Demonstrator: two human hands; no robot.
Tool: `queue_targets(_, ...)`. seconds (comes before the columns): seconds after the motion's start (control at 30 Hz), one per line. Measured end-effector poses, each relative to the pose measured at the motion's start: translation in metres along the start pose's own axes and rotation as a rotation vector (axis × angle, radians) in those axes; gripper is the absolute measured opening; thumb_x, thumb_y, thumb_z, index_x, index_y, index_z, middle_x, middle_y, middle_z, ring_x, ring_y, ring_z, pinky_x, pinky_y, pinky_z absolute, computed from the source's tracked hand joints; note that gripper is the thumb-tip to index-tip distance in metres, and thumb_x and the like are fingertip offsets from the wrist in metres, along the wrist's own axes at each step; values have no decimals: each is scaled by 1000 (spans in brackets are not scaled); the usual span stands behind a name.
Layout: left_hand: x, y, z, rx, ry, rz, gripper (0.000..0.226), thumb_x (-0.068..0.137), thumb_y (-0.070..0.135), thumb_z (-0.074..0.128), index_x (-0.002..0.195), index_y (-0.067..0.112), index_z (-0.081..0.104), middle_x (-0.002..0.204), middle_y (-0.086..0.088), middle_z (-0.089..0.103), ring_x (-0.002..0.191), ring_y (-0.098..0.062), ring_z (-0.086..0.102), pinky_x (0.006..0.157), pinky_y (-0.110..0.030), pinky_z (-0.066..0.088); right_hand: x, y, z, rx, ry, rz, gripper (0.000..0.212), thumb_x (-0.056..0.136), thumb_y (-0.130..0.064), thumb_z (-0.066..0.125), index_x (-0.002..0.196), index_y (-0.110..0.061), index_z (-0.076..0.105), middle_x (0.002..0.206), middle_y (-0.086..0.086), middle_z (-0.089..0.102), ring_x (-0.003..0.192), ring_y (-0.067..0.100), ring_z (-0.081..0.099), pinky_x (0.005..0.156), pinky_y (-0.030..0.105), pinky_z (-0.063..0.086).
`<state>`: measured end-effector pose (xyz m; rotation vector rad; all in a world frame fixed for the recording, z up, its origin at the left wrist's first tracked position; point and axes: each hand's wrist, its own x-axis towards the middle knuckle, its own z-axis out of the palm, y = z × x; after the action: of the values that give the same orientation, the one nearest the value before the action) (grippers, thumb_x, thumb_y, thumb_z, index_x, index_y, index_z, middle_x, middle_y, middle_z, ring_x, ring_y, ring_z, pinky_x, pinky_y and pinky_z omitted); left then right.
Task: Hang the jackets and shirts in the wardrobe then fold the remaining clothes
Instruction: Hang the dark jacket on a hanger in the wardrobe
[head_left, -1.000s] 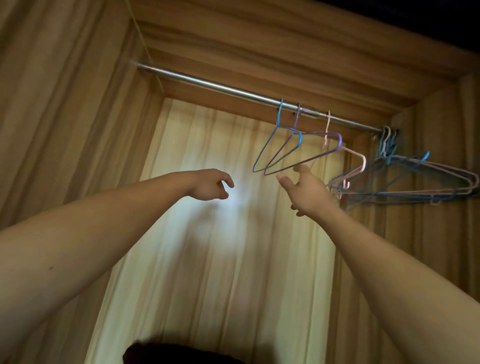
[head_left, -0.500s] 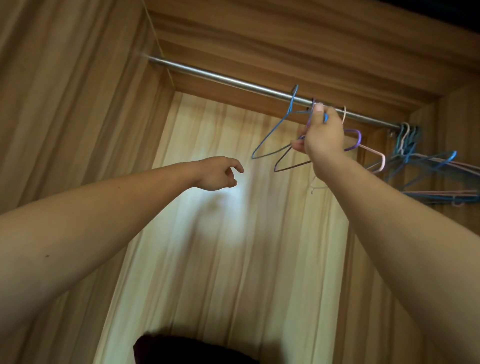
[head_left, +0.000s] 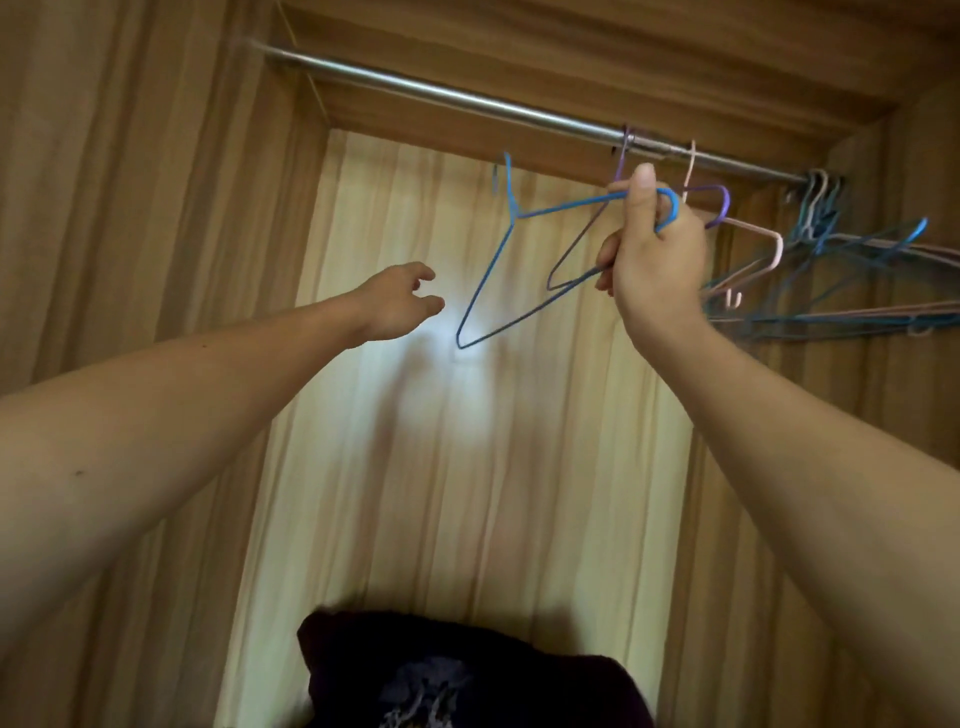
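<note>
I am looking up into a wooden wardrobe with a steel rail (head_left: 467, 101) across its top. My right hand (head_left: 652, 249) grips a blue wire hanger (head_left: 488, 280) by one shoulder end; the hanger is off the rail and tilted, its hook pointing up on the left. A purple hanger (head_left: 719, 200) and a pink hanger (head_left: 769, 249) still hang on the rail behind my hand. My left hand (head_left: 397, 301) is raised to the left of the blue hanger, fingers loosely curled, holding nothing. A dark garment (head_left: 467, 675) lies at the bottom of the view.
A bunch of several blue and pink hangers (head_left: 852, 275) is crowded at the rail's right end against the right wall. The wardrobe's left wall (head_left: 156, 208) and pale back panel (head_left: 467, 467) close in the space.
My right hand rose to the hangers, took hold of the blue one and lifted it off the rail, swinging it leftward. My left hand stayed roughly where it was.
</note>
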<state>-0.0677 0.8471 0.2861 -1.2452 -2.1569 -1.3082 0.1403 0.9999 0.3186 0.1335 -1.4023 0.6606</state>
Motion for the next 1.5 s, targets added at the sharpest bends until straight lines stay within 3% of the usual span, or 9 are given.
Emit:
queue_targets(0.1, -12, -9, 12, -37, -143, -212, 77, 96, 56, 55, 158, 22, 25, 163, 1, 28, 148, -24, 31, 119, -44, 24, -18, 8, -6, 17, -33, 97, 63, 106, -52, 36, 78, -5, 67, 47, 13, 47, 33, 16, 43, 43, 25, 36)
queue_targets(0.2, -28, -24, 31, -195, -252, -263, 42, 96, 46, 56, 132, 24, 54, 141, 1, 58, 132, -17, 53, 114, -48, 34, -43, 24, -7, 77, -121, 279, 58, 105, -55, 36, 79, -17, 71, 51, 13, 42, 37, 16, 34, 40, 21, 27)
queue_targets(0.33, -49, -59, 59, -544, -207, -300, 14, 99, 26, 55, 104, 14, 60, 97, -5, 76, 87, -18, 75, 79, -37, 58, -91, 63, -14, 132, -159, 544, 61, 104, -60, 34, 88, -17, 74, 49, 4, 46, 39, 16, 36, 42, 18, 29)
queue_targets(0.47, -65, -96, 87, -559, -178, -348, 28, 101, 27, 56, 76, 22, 45, 67, 1, 47, 53, -13, 45, 48, -24, 30, -152, 110, -25, 54, -299, 787, 66, 99, -68, 32, 103, -13, 68, 66, 4, 60, 42, 17, 53, 45, 23, 39)
queue_targets(0.63, -80, -132, 119, -397, -193, -330, 35, 101, 17, 49, 68, 24, 38, 64, 2, 34, 49, -12, 27, 42, -22, 18, -221, 165, -41, -121, -836, 888, 62, 96, -66, 42, 120, -13, 63, 91, 3, 66, 81, 19, 64, 77, 35, 57)
queue_targets(0.77, -99, -142, 150, -216, -196, -301, 17, 99, 17, 54, 82, 16, 50, 68, -2, 40, 54, -14, 32, 41, -19, 26, -272, 241, -89, -973, -1405, 499, 72, 85, -73, 59, 140, -28, 52, 136, 2, 55, 128, 25, 51, 105, 43, 43)
queue_targets(0.97, -124, -155, 194, -62, -358, -294, 16, 101, 14, 56, 94, 1, 60, 71, -2, 47, 55, -10, 40, 45, -13, 34, -324, 308, -146, -1176, -1360, 795, 115, 76, -63, 74, 157, -31, -1, 143, 17, 41, 126, 38, 48, 101, 53, 47)
queue_targets(1.13, -130, -155, 221, 7, -440, -215, 16, 99, 18, 61, 91, 6, 66, 77, 4, 59, 60, 3, 51, 63, -15, 40, -317, 316, -157, -1107, -1137, 535, 16, 99, -24, 51, 109, -12, 49, 106, 13, 63, 81, 24, 56, 67, 35, 50)
queue_targets(1.5, -121, -129, 272, -211, -169, -309, 10, 99, 19, 56, 91, 20, 61, 67, 7, 51, 58, -9, 45, 55, -26, 37, -239, 233, -76, -548, -739, 222, 38, 96, -14, 47, 133, -21, 51, 103, 1, 69, 87, 21, 66, 77, 39, 57)
